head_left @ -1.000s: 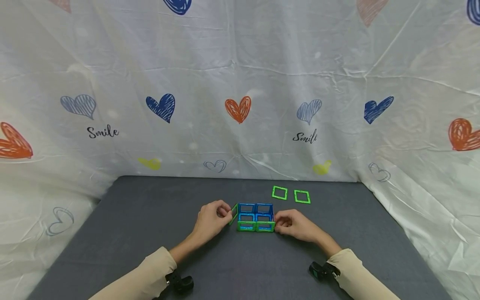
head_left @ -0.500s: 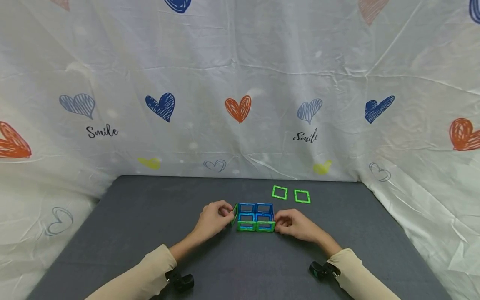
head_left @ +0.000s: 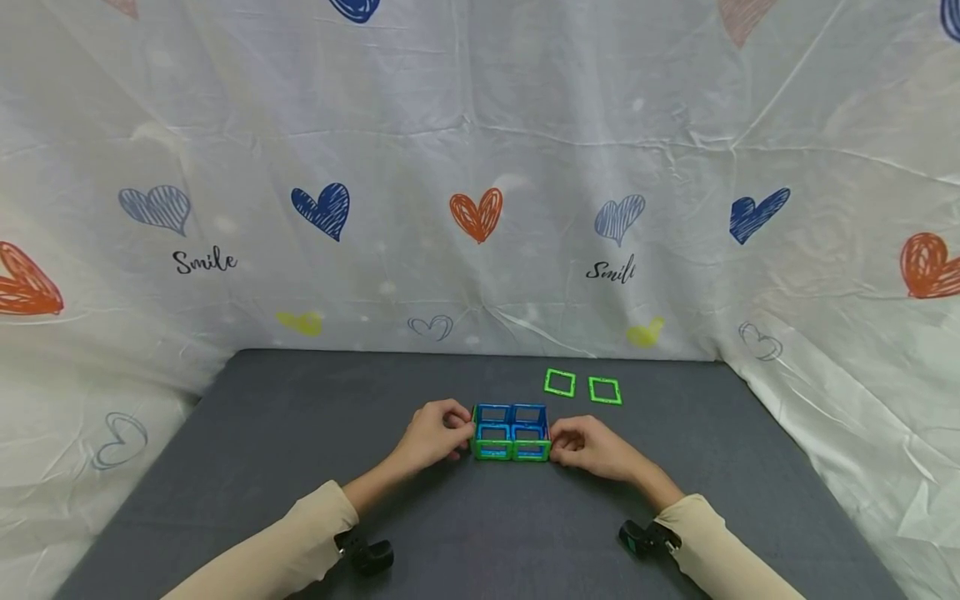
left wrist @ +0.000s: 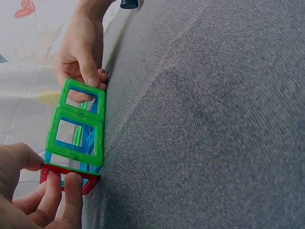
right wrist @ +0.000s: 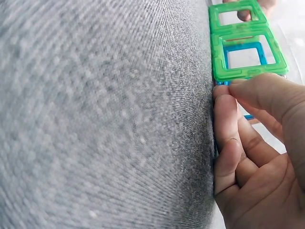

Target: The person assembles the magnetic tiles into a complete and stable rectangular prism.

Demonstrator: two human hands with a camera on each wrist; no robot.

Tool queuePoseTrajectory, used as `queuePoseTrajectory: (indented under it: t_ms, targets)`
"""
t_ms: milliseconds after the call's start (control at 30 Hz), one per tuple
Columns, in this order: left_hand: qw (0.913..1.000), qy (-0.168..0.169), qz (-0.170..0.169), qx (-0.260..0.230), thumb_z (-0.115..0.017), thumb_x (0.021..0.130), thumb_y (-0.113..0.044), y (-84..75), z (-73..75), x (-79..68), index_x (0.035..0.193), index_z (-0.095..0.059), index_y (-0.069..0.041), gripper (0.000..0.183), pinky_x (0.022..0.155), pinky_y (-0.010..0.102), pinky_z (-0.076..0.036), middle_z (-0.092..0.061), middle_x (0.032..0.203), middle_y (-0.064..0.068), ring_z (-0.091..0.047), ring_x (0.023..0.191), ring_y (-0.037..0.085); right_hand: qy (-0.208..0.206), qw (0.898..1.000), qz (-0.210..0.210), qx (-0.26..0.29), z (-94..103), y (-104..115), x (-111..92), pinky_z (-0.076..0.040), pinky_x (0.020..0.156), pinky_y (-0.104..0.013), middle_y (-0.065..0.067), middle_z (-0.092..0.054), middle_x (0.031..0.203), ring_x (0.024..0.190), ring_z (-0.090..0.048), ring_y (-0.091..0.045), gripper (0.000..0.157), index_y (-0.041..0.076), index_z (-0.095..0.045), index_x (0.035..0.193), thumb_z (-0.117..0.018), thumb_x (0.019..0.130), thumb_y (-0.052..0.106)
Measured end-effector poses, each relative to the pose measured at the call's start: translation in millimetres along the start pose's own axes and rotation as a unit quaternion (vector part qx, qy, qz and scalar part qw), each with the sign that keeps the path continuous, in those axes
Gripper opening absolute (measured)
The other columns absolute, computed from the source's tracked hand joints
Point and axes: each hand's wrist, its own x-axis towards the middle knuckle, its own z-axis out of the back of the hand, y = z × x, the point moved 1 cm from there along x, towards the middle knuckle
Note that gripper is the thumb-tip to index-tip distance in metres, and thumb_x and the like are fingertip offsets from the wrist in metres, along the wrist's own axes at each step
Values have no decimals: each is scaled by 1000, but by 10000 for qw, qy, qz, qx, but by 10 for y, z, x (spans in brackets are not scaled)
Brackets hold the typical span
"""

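A low box of magnetic tiles (head_left: 512, 433) stands mid-table, with blue squares at the back and inside and two green squares along the front. At its left end, my left hand (head_left: 435, 433) holds an end tile by its edges; it is a red square tile (left wrist: 70, 177) in the left wrist view, with thumb at one corner and fingers on its face. The right hand (head_left: 588, 448) pinches the box's right end low down, thumb and curled fingers (right wrist: 226, 114) close to the table. Part of that end is hidden behind the fingers.
Two loose green square tiles (head_left: 559, 383) lie flat behind the box, toward the right. A grey cloth covers the table (head_left: 337, 383), and a white curtain (head_left: 480, 283) printed with hearts hangs behind it.
The end tile in the left hand has tilted and moved right, from standing slanted beside the box to upright against its left end. The right hand has stayed in place.
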Motion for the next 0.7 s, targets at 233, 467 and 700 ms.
queuePoseTrajectory:
  t_ms: [233, 467, 700]
  targets:
    - [9995, 117, 175, -215, -70, 94, -9, -15, -14, -5, 102, -67, 0, 12, 56, 34, -58, -69, 82, 4, -70, 67, 21, -2, 10000, -7, 3, 0, -3, 1, -54, 70, -29, -4, -71, 92, 81, -67, -17, 12, 5, -70, 105, -68, 95, -2]
    - [9982, 300, 332, -399, -68, 96, -8, -11, -23, 9, 104, -65, 1, 13, 57, 36, -59, -68, 85, 6, -70, 69, 22, -1, 10000, -27, 0, 1, 5, -1, -54, 70, -29, -4, -71, 92, 81, -67, -17, 13, 3, -70, 105, -67, 95, -3]
    - [9968, 412, 421, -547, -69, 97, -9, 2, -33, 21, 106, -64, 2, 15, 58, 37, -59, -68, 87, 7, -72, 73, 24, -16, 10000, -77, -34, -7, 5, 4, -54, 71, -28, -4, -71, 92, 82, -66, -17, 13, 3, -70, 106, -67, 95, -3]
